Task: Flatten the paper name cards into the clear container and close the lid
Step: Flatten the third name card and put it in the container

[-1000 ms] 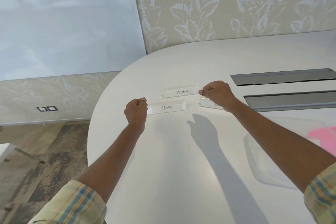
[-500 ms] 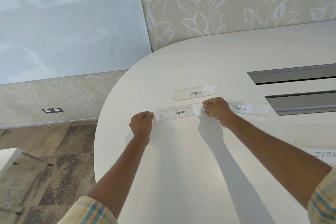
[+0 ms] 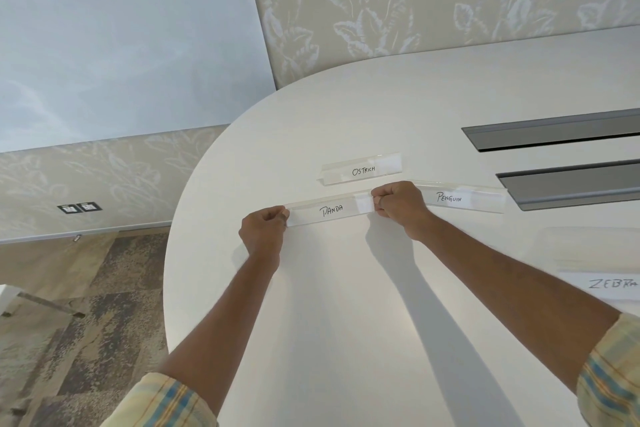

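R hand moved off PENGUIN card to PANDA card, pinched b/w it & L hand.

Matt white table; glossy clear plastic PANDA card holder; paper insert.
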`<state>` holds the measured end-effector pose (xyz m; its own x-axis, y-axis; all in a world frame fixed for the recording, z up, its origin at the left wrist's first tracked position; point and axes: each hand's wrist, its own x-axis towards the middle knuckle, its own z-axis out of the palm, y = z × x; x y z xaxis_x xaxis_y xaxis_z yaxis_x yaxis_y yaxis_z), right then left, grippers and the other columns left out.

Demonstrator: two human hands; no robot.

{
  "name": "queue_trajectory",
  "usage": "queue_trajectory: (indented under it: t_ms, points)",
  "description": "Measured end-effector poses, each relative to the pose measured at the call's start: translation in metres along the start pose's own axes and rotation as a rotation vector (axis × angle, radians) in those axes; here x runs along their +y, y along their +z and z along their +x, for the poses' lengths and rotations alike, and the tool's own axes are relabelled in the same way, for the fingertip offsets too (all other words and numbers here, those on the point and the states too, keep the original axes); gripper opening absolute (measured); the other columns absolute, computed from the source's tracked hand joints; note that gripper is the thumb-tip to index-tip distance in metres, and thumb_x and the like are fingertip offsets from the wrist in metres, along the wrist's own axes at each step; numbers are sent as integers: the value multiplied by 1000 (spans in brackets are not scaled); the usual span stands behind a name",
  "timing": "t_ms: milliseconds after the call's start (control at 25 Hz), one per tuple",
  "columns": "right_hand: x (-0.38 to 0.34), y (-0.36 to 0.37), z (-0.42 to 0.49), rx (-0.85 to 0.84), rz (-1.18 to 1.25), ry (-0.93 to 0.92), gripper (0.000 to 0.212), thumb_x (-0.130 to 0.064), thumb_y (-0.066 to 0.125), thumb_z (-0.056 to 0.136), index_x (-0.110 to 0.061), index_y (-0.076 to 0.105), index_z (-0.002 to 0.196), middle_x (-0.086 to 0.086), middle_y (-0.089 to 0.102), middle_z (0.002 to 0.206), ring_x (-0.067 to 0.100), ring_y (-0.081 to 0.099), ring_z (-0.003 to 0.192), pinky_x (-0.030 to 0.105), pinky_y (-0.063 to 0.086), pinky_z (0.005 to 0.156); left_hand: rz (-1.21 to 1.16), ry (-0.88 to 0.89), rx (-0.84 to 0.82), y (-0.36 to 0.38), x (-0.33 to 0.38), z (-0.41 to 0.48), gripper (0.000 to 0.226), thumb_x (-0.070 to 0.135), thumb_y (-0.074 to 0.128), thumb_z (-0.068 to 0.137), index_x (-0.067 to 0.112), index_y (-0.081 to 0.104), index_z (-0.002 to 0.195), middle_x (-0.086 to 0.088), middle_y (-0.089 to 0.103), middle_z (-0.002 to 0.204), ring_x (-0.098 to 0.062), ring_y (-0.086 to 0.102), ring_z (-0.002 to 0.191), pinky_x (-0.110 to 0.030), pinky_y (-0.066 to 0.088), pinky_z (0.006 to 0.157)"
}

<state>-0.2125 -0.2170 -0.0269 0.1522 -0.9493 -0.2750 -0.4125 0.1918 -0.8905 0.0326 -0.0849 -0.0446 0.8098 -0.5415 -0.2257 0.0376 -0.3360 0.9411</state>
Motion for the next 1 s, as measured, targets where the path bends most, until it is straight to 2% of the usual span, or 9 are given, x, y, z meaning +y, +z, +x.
queue_trajectory:
  t_ms: [160,240,320,400,520,600,680,760,1000]
  points:
    - [-3,-4,-6,19,8,0,26,2,68,90,-19,76,78,11,79,88,23,71,79,54,63,98,-34,-13,4,-4,4,-6,14,15,88,85,25,82,77,5,77,65,-18,72,65,-24,63,69]
    - [-4,-8,-9,22,8,5,20,1,69,89,-16,78,81,13,80,91,22,70,77,54,62,99,-47,-21,-2,-5,7,-10,14,15,89,84,25,82,76,5,77,65,-15,71,62,-27,65,72]
    - [-4,-12,-13,12,15,0,9,2,69,88,1,77,88,16,79,89,21,65,76,58,59,102,-65,-22,-10,-5,9,-16,13,15,89,83,23,82,76,3,77,65,-15,70,61,-29,66,75]
    - [-4,-16,-15,7,10,-5,21,3,67,86,18,69,101,27,75,87,19,58,77,64,54,105,-77,-22,-15,-5,11,-21,13,14,89,84,23,82,76,4,77,66,-15,71,62,-29,66,77]
    - [-6,-24,-22,1,-15,-32,33,3,66,85,23,60,110,35,69,87,19,53,79,70,49,105,-74,-8,-21,-7,15,-30,13,16,89,84,24,82,76,3,78,67,-17,73,66,-29,65,80]
    - [-11,-32,-28,9,-33,-51,30,3,67,85,22,62,108,41,71,101,19,55,78,69,52,103,-84,0,-31,-8,19,-37,12,17,89,83,24,82,77,2,80,70,-18,74,68,-29,64,82]
    - [-16,-42,-35,25,-36,-66,20,2,69,87,16,70,100,31,77,95,21,62,75,64,57,100,-97,7,-44,-9,26,-44,10,17,89,84,24,83,79,2,81,72,-20,77,70,-28,65,82]
    - [-22,-54,-43,41,-38,-83,11,1,71,89,7,76,97,21,80,102,23,69,79,59,61,99,-121,7,-64,-9,33,-52,9,16,89,84,22,84,81,3,82,74,-23,82,77,-24,63,78]
    - [-36,-102,-70,95,-19,-129,10,-3,74,92,-2,79,101,15,79,110,27,75,88,50,63,100,-201,41,-152,0,57,-84,7,14,90,84,18,85,85,1,83,80,-21,83,78,-30,65,88]
